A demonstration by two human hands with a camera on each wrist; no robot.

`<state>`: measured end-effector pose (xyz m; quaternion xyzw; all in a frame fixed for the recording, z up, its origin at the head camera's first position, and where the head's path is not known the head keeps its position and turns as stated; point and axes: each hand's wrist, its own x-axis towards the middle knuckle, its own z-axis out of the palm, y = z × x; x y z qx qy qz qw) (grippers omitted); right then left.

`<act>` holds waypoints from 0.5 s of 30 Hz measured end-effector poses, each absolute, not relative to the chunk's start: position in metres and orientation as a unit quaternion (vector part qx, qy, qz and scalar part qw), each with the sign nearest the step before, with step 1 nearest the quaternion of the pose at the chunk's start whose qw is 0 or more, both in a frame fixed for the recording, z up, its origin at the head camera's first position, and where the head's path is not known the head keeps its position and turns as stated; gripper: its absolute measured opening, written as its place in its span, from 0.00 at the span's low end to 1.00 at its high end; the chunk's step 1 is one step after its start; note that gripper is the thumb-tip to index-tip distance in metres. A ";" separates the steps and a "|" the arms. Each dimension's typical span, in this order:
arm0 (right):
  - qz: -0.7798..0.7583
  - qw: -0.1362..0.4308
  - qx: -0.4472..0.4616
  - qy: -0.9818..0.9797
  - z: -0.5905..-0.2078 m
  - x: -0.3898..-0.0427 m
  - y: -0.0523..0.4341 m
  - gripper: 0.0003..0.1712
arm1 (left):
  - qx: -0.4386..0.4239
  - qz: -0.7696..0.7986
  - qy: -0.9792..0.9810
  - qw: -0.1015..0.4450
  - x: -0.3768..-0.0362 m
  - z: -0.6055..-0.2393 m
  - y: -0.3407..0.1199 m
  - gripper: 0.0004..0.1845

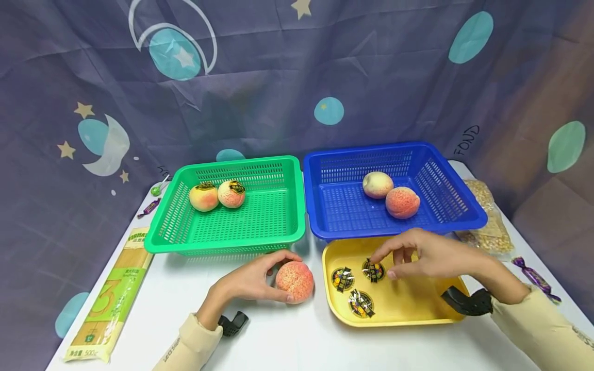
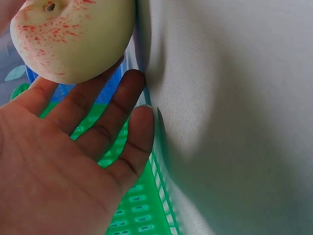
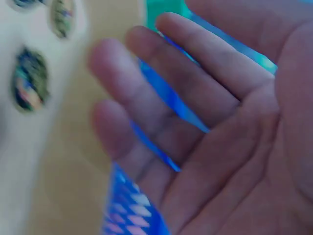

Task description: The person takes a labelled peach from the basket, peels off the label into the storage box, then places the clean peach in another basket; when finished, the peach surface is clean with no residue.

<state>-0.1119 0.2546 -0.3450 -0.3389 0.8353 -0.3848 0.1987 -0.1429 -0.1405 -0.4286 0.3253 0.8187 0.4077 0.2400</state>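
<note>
On the white table my left hand (image 1: 252, 278) holds a red-speckled peach (image 1: 295, 282) between thumb and fingers. From the left wrist view, the pale underside of this peach (image 2: 78, 41) shows above the spread lower fingers. My right hand (image 1: 424, 253) hovers over the yellow tray (image 1: 408, 304), its fingers loosely bent and nothing seen between them. Closest to its fingertips is a round black fruit sticker (image 1: 373, 270). Two more such stickers lie in the tray, one to the left (image 1: 342, 279) and one lower down (image 1: 361, 303).
A green basket (image 1: 225, 246) holds two peaches with black stickers. Two peaches without visible stickers lie in the blue basket (image 1: 399, 230). Noodles in a long pack (image 1: 113, 293) lie at left, near a lollipop (image 1: 156, 190) and wrapped candy (image 1: 149, 207). Grain bags (image 1: 492, 226) and another candy (image 1: 535, 278) lie right.
</note>
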 end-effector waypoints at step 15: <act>-0.250 -0.078 -0.089 0.961 -0.346 -0.147 0.343 0.47 | 0.345 0.391 0.833 0.187 -0.132 -0.429 -0.137 0.37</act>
